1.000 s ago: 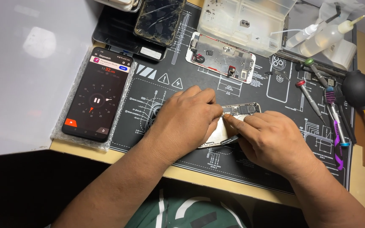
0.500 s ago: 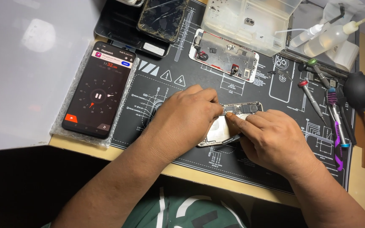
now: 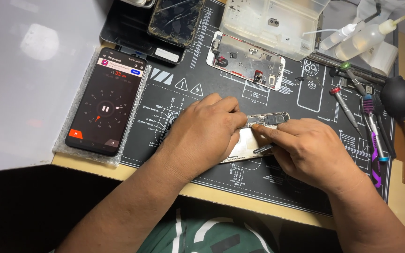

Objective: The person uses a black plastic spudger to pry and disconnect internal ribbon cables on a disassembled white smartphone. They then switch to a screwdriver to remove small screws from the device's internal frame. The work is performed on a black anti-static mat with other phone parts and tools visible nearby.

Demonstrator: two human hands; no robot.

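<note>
I see both hands centre frame on the black repair mat. Left hand lies over the left part of the opened phone chassis, fingers curled down on it, pinning it flat to the mat. Right hand comes in from lower right, thumb and forefinger pinched together at the chassis top edge, right by the small dark component there; I can't tell whether they actually clamp a part or a tool tip. A thin dark tool lies across the chassis under the right fingers.

Edges and room: the mat's near edge runs just below both wrists, with a strip of table edge under it. Open mat lies between the hands and the stripped phone back in upper centre. To the right, screwdrivers and the purple-handled tool lie near the right hand, so that side is tight. The black blower bulb sits at far right. On the left, the phone with a timer screen rests on bubble wrap, well apart from the left hand.

Hidden: most of the chassis is under the hands. The cracked phone, clear plastic box and squeeze bottles are cut by the top edge.
</note>
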